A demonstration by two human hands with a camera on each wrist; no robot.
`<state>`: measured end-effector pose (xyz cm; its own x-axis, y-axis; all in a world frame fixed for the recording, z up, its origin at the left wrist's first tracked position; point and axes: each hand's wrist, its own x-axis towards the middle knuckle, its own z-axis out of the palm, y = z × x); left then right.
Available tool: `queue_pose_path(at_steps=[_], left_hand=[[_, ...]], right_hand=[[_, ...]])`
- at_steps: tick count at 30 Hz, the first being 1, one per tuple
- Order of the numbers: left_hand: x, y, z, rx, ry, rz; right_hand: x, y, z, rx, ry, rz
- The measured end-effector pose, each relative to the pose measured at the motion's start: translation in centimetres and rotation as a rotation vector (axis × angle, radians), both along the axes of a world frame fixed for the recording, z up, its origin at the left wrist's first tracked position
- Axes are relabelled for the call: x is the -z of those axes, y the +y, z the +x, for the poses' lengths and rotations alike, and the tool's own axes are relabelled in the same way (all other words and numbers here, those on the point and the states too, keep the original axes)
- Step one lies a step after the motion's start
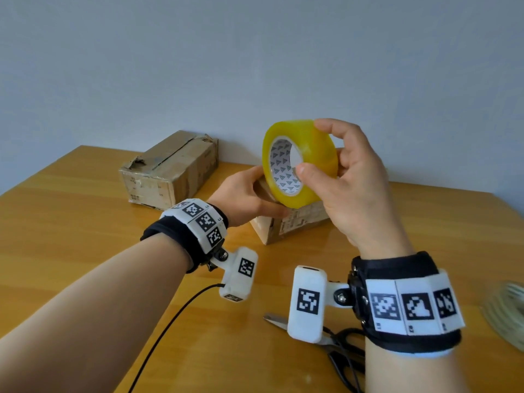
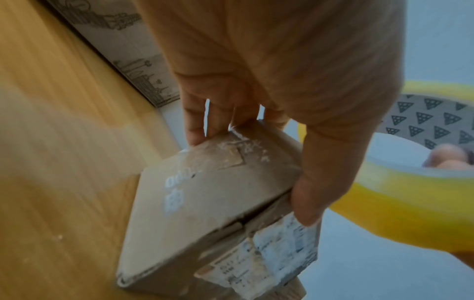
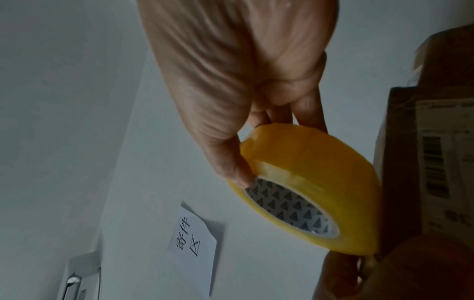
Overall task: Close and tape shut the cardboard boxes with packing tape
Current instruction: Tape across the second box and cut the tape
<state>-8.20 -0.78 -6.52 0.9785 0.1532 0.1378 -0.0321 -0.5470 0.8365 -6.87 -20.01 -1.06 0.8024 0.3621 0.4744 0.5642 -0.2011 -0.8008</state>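
My right hand (image 1: 314, 147) holds a yellow roll of packing tape (image 1: 300, 165) upright in the air, thumb at the printed core and fingers over the outer rim. The right wrist view shows the same grip (image 3: 274, 152) on the tape roll (image 3: 320, 182). Just below it, a small cardboard box (image 1: 295, 225) with a shipping label sits on the wooden table (image 1: 85, 251). My left hand (image 1: 255, 194) grips this small box (image 2: 205, 203) across its top, fingers on the far edge and thumb on the near side. A larger, worn cardboard box (image 1: 170, 168) lies at the back left, flaps down.
Black-handled scissors (image 1: 334, 341) lie on the table near my right wrist. A pale coiled object (image 1: 507, 310) sits at the right edge. A black cable (image 1: 170, 321) trails from my left wrist. A paper note (image 3: 192, 239) hangs on the wall behind the table.
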Motion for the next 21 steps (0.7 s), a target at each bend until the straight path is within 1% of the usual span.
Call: queue_pose_path(at_steps=[5,11,14,17,21], left_hand=[[0.2,1.1,0.1,-0.064,-0.025,0.061],[0.4,0.8,0.2,-0.016,-0.066,0.176],[1.0,1.0,0.6,-0.009,-0.028,0.305],[0.7,1.0,0.5,-0.008,0.015,0.319],[0.2,0.9,0.3,0.019,-0.028,0.354]], right_hand=[[-0.7,-1.7,0.2,-0.011,0.043,-0.033],[-0.8,-2.3,0.4,-0.024,0.069,-0.075],[-0.8,-2.3,0.4,-0.029,0.079,-0.089],[-0.8,-2.2,0.3,-0.027,0.100,-0.091],[-0.8,-2.4,0.4,-0.036,0.144,-0.090]])
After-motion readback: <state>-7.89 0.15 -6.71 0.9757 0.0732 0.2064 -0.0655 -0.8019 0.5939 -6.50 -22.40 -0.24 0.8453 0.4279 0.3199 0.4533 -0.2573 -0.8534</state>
